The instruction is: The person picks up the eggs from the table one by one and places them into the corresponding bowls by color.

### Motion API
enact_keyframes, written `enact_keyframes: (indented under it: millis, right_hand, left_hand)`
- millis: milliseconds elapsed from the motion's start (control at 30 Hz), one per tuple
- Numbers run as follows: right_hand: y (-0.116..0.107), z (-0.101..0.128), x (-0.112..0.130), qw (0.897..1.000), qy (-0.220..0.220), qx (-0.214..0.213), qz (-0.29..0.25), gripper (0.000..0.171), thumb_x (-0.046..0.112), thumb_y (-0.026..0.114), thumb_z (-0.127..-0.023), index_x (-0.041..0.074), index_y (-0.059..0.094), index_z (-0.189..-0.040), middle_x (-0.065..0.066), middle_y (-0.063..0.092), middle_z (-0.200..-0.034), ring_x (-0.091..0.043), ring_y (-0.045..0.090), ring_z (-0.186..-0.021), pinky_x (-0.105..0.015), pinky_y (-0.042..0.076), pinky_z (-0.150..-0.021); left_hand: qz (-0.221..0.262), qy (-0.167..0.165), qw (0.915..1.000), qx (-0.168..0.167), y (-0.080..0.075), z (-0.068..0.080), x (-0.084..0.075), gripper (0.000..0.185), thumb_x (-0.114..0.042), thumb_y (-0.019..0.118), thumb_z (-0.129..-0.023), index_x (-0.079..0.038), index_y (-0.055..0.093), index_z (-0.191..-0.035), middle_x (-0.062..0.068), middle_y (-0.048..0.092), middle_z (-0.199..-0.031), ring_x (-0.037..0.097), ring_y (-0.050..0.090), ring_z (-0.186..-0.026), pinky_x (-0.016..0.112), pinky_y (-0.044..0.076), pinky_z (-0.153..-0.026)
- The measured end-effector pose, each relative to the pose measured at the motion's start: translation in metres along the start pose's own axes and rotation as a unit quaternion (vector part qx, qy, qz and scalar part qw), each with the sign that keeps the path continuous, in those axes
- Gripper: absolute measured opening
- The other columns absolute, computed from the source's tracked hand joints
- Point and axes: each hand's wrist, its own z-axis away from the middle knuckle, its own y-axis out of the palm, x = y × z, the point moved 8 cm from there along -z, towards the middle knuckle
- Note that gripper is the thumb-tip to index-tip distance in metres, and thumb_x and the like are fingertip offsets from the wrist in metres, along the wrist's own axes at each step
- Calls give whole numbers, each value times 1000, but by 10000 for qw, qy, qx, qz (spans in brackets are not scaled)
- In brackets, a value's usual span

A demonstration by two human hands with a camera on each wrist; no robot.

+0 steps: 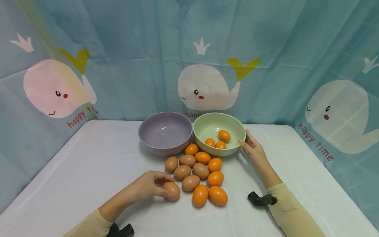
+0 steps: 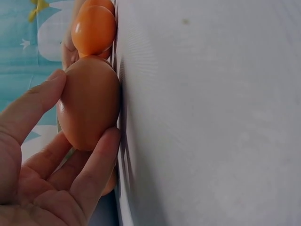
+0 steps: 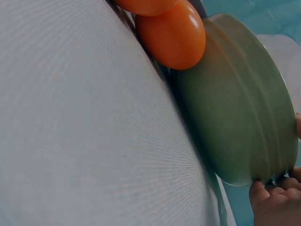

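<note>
My left hand (image 1: 151, 186) grips a brown egg (image 1: 171, 191) at the front left of a cluster on the table. In the left wrist view, the thumb and fingers of that hand lie on opposite sides of the brown egg (image 2: 90, 103), which is right at the tabletop. My right hand (image 1: 256, 154) holds the right side of a light green bowl (image 1: 201, 126), with its thumb at the rim. Fingertips press the bowl's outer wall in the right wrist view. Three glossy orange eggs (image 1: 224, 135) lie inside the green bowl.
A purple bowl (image 1: 165, 148) stands left of the green one. Several brown eggs (image 1: 190, 183) and orange eggs (image 1: 215, 178) lie in front of both bowls on the white tabletop (image 1: 97, 164). Behind hangs a blue curtain (image 1: 133, 89) with whale prints.
</note>
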Motion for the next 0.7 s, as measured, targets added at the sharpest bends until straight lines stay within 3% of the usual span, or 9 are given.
enact_keyframes:
  millis: [567,700]
  right_hand:
    - [-1,2,0,10000,20,-2,-46,75,22,52,-104,16,3,-160,-2,1,-168,-19,5,-156,-41,17,-123]
    - [0,1,0,10000,-19,31,-55,76,24,53,-104,14,3,-160,-3,2,-168,-19,5,-156,-41,17,-123]
  left_hand:
    - [-135,-58,9999,20,-1,0,-1,38,-33,86,-76,-18,71,-108,-4,71,-109,17,61,-108,50,48,-99]
    - [-139,-55,9999,27,-2,-1,-1,38,-33,86,-76,-17,71,-107,-4,71,-107,16,61,-106,47,48,-98]
